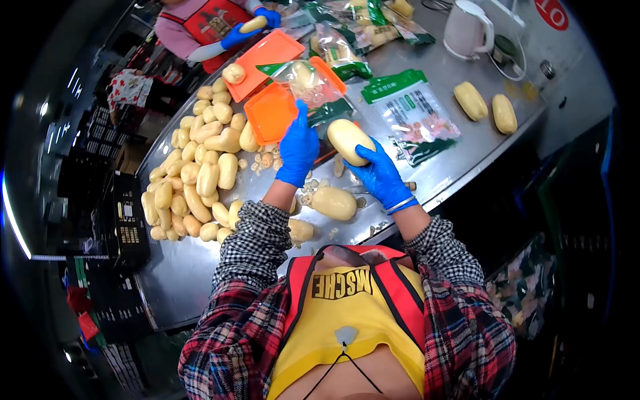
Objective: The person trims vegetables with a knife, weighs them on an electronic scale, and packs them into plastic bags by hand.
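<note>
Our right hand (380, 175), in a thin, creased blue glove, was closed round the near end of a fat, pale root (348, 140) toward one o'clock, a blunt, smooth, faintly glossy oval. Our left hand (300, 148), gloved alike, was half curled at eleven with its forefinger raised; whether it gripped anything, we could not tell. Below both hands, near the middle, a loose root (335, 203) lay on the shiny metal table (180, 273). Between nine and ten we had a heap (193, 173) of rounded roots, cream to tan. At eleven, beyond our left hand, sat a smooth orange plastic tray (263, 117). At half past one, a flat, clear packet (413, 110) bore a green header with white print too fine for us to read. At the far edge, nearer two, a round red sign (552, 12) carried white letters, cut off. At six, our yellow-and-red apron (357, 310) showed black block letters, seemingly MSCHE, and our sleeves (257, 233) were black-and-white checked cloth.
</note>
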